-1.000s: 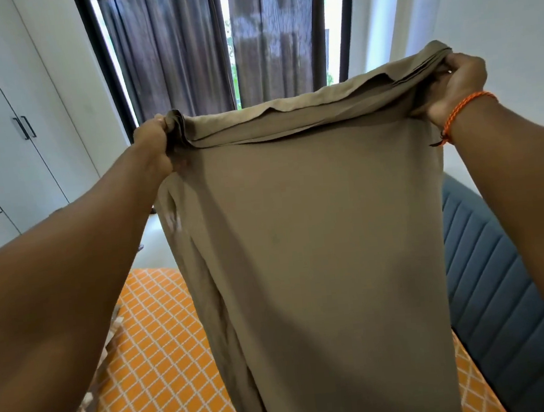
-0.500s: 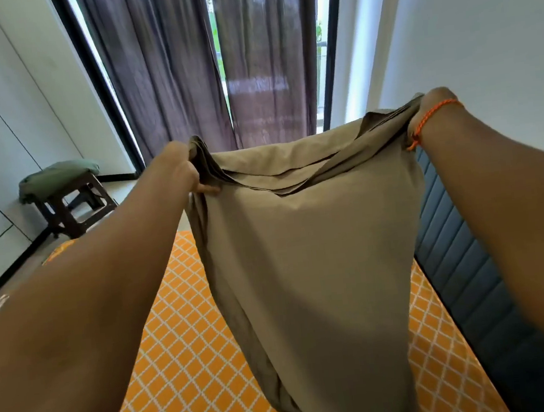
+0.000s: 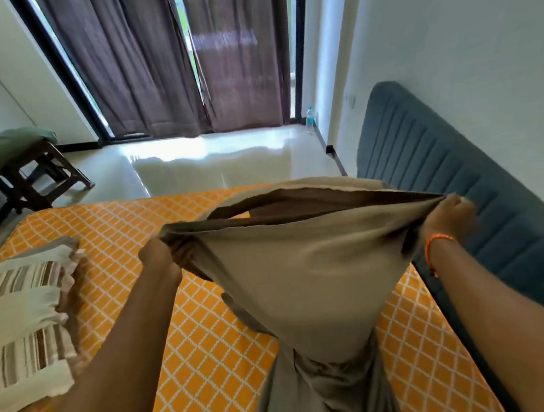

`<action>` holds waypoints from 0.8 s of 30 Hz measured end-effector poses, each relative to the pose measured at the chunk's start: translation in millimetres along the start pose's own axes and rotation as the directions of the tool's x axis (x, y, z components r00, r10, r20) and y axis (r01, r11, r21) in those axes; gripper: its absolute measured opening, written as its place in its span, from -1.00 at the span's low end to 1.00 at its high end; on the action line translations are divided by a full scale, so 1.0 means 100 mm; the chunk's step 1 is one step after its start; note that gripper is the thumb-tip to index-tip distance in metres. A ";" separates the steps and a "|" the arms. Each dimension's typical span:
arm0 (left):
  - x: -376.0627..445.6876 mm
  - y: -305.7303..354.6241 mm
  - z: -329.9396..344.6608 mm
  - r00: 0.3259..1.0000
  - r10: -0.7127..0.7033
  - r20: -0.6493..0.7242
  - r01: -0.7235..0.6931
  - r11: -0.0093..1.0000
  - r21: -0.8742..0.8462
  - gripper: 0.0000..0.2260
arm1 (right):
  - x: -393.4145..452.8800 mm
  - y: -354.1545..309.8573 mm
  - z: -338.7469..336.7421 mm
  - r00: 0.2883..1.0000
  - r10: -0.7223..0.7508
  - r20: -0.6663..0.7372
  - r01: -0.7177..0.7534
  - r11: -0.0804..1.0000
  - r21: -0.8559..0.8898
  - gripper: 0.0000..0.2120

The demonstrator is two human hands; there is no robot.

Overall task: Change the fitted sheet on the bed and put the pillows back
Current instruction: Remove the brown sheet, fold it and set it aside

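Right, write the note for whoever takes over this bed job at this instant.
Left hand grips one end of the taupe sheet's top edge; right hand grips the other end. The sheet is stretched between them above the bed, its lower part bunched on the orange patterned mattress.
Striped pillows are stacked on the mattress's left side, away from the blue headboard.
Done: new sheet picked up and opened along one edge.
Left: spread it, fit the corners, return the pillows to the headboard.

Dark wooden stool (image 3: 33,177) under green cloth (image 3: 9,144), far left; brown curtains (image 3: 163,57); bottle (image 3: 309,119) by wall.
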State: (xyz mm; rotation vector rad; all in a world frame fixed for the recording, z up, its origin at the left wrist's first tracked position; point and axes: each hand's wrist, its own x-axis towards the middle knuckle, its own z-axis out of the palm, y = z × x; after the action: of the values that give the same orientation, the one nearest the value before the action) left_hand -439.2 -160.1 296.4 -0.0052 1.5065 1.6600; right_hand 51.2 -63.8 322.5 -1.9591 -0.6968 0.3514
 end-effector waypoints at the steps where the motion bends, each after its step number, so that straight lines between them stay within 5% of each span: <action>1: -0.05 -0.12 -0.12 1.000 -0.008 -0.016 0.009 1.000 0.026 -0.70 | -0.14 0.16 -0.16 1.000 -0.010 -0.019 0.009 0.999 -0.039 -0.50; 8: -0.60 -0.95 -1.18 0.982 -0.064 -0.179 0.062 0.998 -0.016 -0.62 | -1.00 1.20 -1.09 0.991 0.100 -0.089 -0.109 0.988 -0.113 -0.58; 11: -1.03 -1.18 -1.61 0.970 -0.027 -0.243 0.024 1.000 -0.014 -0.76 | -1.34 1.67 -1.52 0.988 0.105 -0.112 -0.122 0.980 -0.158 -0.63; 16: -1.55 -1.50 -2.37 0.933 -0.025 -0.359 0.030 1.000 0.008 -0.87 | -1.94 2.44 -2.20 0.996 0.067 -0.052 -0.079 0.957 -0.279 -0.60; 24: -2.16 -1.78 -3.65 0.907 -0.014 -0.421 0.063 0.993 0.104 -0.72 | -2.95 3.18 -3.31 0.992 -0.112 0.050 0.123 0.934 -0.336 -0.65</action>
State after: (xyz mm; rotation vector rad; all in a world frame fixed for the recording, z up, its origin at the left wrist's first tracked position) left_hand -392.1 -599.6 170.1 -0.3494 1.9087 1.6031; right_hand 90.8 -590.2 183.2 -2.2256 -0.9400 0.1968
